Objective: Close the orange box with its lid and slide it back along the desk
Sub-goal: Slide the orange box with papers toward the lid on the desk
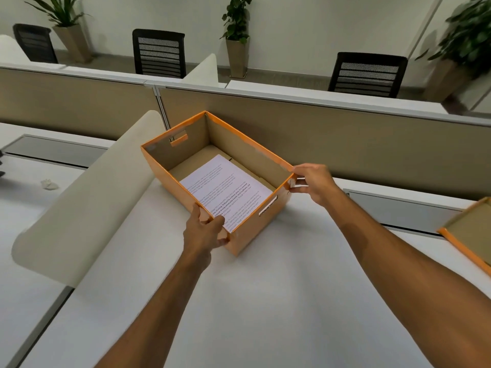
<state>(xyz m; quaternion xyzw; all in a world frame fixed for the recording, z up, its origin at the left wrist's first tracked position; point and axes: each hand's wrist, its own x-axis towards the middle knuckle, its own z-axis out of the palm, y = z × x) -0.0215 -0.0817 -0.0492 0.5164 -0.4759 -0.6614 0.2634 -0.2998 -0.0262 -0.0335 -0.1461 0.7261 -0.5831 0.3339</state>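
The orange box (170, 179) stands open on the white desk, turned at an angle, with a printed sheet of paper (223, 189) lying on its brown floor. My left hand (204, 232) grips the box's near corner, fingers wrapped over the rim. At the right corner, my right hand (312, 181) pinches the rim. The orange lid (467, 229) lies upside down at the desk's right edge, partly cut off by the frame, apart from both hands.
A beige partition wall (345, 134) runs right behind the box. A curved cream divider (87, 203) bounds the desk on the left. A grey cable tray (398, 208) sits between box and lid. A crumpled paper (49, 184) lies on the neighbouring desk.
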